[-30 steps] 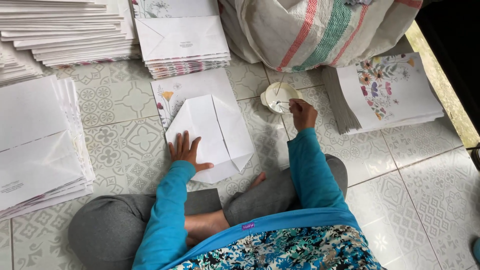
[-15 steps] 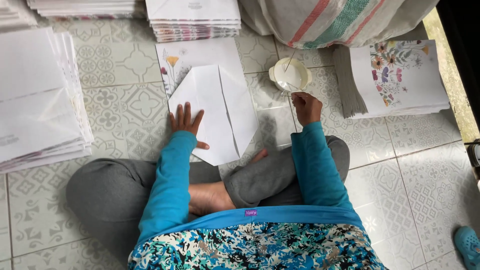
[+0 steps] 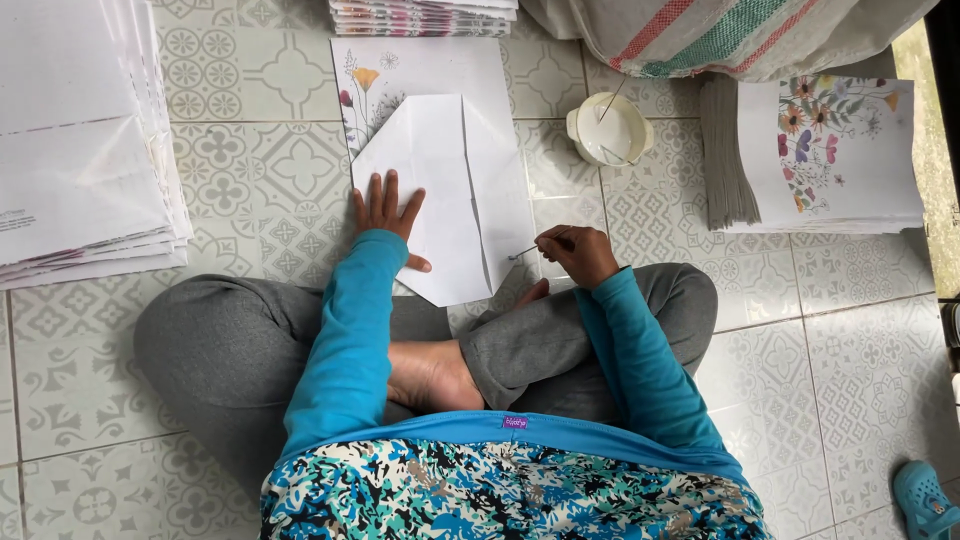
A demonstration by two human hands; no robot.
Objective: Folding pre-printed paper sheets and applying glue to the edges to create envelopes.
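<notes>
my right hand (image 3: 580,255) is no longer up at the little white bowl (image 3: 608,130); it is now back down by my knee, pinching a thin stick (image 3: 528,250) between thumb and fingertips, with its tip touching the right edge of the folded white paper (image 3: 450,190). to me that looks like the dipping is done and the stick is coming to the flap's edge.

going from the left: a thick stack of white sheets (image 3: 85,150) is lying on the floor, well apart from me. next, my left hand (image 3: 388,215) is lying flat and open on the folded paper, fingers spread, gripping nothing, just pressing the sheet down. the folded paper is lying on the tiles right in front of my crossed legs, on top of a sheet printed with flowers (image 3: 400,70). a striped-edged pile (image 3: 425,15) is sitting just beyond that at the top. then the stick and my right hand, then the bowl up and to the right with another thin stick leaning in it. further right a stack of flower-printed sheets (image 3: 830,155) is resting beside a striped woven sack (image 3: 740,35).

the floor (image 3: 260,170) is pale patterned tile, in daylight. a blue shoe (image 3: 925,500) is peeking in at the bottom right corner.
</notes>
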